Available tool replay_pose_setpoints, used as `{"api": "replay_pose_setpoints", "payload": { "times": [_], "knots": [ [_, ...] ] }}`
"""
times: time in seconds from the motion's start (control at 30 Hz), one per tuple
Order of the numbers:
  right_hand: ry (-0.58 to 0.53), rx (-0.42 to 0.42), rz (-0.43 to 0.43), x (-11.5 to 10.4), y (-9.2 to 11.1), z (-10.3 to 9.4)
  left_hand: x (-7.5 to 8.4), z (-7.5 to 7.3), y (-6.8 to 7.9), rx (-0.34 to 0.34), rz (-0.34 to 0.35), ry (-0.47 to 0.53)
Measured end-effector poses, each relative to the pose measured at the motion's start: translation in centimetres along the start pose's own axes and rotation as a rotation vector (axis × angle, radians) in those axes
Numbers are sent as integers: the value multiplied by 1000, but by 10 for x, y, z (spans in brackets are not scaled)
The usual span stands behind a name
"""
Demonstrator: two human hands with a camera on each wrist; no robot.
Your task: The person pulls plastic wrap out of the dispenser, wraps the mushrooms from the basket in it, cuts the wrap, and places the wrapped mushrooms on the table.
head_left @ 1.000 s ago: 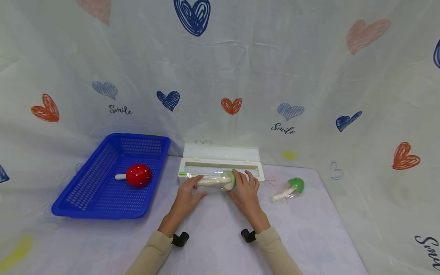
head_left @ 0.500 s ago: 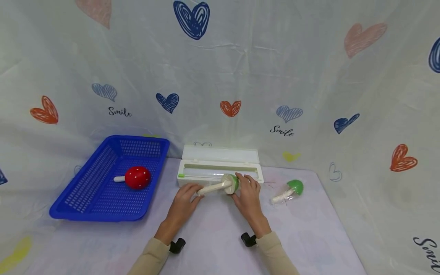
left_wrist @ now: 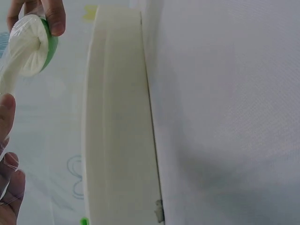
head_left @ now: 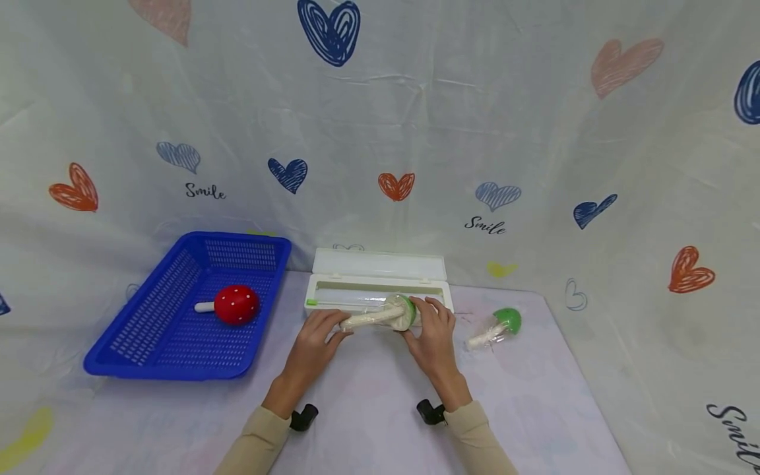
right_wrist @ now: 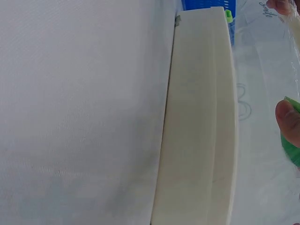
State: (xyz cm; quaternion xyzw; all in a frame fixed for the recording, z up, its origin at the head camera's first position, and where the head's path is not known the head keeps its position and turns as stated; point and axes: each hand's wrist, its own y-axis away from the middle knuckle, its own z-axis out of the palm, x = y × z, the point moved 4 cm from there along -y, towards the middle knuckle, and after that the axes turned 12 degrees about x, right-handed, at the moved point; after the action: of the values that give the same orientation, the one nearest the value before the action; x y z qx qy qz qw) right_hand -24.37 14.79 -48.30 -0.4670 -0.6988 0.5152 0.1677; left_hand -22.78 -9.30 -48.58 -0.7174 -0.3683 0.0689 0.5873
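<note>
A toy mushroom (head_left: pixel 374 318) with a white stem and green cap, wrapped in clear plastic film, is held sideways between both hands. My left hand (head_left: pixel 310 348) pinches the stem end. My right hand (head_left: pixel 436 338) grips the cap from the right, its thumb (right_wrist: pixel 287 121) against the green cap (right_wrist: pixel 289 151) in the right wrist view. Loose film stretches past the left fingers (left_wrist: pixel 5 115) in the left wrist view. Just behind the mushroom stands a white film dispenser box (head_left: pixel 320 284), lid raised, a pale roll (head_left: pixel 344 296) inside.
To the left, a blue basket (head_left: pixel 178 359) holds a red toy mushroom (head_left: pixel 236 305) with white dots. Another film-wrapped green mushroom (head_left: pixel 506 320) lies right of the right hand. A heart-printed sheet (head_left: pixel 427 145) hangs behind the table (head_left: pixel 368 422).
The mushroom has tilted, its stem end dropping left and then rising slightly. My left hand has shifted left from the film onto the stem end; the right hand keeps its hold on the cap.
</note>
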Motion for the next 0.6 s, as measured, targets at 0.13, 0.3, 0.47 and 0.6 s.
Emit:
{"api": "replay_pose_setpoints", "payload": {
  "times": [0.13,0.3,0.47,0.6],
  "knots": [
    [-28,38,-2,-1,-3,-5,4,-2,-6,-1,11,13],
    [-54,59,2,-4,-8,-13,9,-6,-13,11,51,36],
    [-80,76,-1,-7,-11,-20,16,-11,-21,44,91,58],
    [-106,105,-9,-9,-14,-25,20,-14,-26,60,99,71]
  ]
}}
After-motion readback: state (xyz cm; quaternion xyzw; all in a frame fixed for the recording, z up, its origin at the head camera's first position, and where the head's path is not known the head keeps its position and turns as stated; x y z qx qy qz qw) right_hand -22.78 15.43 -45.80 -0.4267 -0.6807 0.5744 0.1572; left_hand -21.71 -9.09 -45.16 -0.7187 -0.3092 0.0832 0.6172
